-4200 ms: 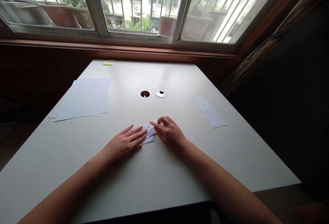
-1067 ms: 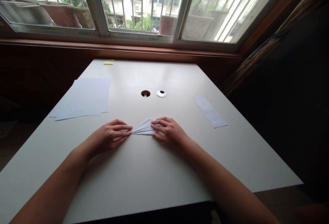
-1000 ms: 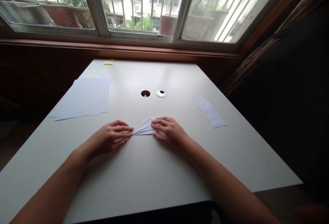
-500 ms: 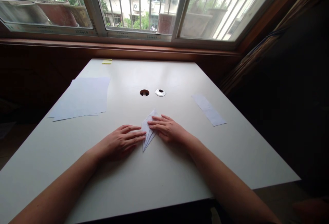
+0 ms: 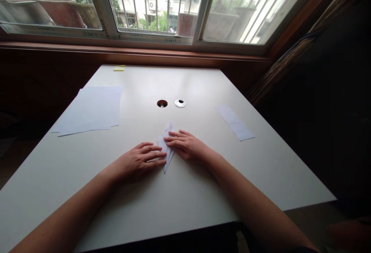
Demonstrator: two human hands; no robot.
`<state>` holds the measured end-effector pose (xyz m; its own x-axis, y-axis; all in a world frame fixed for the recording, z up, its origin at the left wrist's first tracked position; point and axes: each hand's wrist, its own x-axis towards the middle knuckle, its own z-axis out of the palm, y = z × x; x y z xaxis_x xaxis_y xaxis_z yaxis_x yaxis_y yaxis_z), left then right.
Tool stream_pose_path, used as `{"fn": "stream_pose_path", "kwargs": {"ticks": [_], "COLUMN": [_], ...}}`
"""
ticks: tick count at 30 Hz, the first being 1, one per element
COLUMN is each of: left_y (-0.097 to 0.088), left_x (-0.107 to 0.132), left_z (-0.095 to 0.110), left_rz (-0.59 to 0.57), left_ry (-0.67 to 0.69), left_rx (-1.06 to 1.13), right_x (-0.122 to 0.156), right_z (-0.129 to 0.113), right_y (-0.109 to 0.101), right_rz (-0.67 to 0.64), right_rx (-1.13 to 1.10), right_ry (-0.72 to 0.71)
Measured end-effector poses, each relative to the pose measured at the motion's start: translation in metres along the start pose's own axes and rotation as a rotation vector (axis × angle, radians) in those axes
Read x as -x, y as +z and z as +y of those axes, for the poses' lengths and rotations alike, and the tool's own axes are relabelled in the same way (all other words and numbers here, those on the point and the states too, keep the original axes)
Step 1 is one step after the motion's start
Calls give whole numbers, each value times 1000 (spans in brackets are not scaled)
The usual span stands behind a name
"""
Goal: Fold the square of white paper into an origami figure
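Note:
A folded piece of white paper (image 5: 167, 134), shaped like a narrow kite with its sharp point towards me, lies on the white table (image 5: 150, 206). My left hand (image 5: 146, 158) rests at its lower left side, fingers stretched and slightly apart, the tips touching the paper near the point. From the right, my right hand (image 5: 187, 144) lies flat over the paper's right half, its fingers extended and pressing on it. Folded layers show between the two hands. Part of the paper is hidden under the fingers.
Several white sheets (image 5: 89, 108) lie at the left. A white paper strip (image 5: 236, 123) is on the right. Behind the folded paper are a round hole (image 5: 162, 103) and its metal cover (image 5: 180, 103). A yellow sticky pad (image 5: 119, 68) sits by the far edge, below the window.
The folded paper has turned slightly, its near point shifting right and its far tip left. My fingers stay on it, with the left fingertips a little further right.

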<state>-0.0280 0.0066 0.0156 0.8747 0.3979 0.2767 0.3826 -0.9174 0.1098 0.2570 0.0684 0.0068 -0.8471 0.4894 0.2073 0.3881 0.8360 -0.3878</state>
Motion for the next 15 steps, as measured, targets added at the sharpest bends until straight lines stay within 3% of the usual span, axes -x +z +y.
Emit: {"fn": "stream_pose_path", "kwargs": {"ticks": [6,15], "left_y": [-4,-5], "left_x": [-2,-7], "left_z": [4,13], "left_rz": [68,55], "left_ry": [27,38], "left_rx": [57,121], "right_x": [0,-1], "right_z": [-2,-2], "right_y": [-1,-1], "right_rz": [8,7], "right_rx": [4,3], "right_ry": [12,14]}}
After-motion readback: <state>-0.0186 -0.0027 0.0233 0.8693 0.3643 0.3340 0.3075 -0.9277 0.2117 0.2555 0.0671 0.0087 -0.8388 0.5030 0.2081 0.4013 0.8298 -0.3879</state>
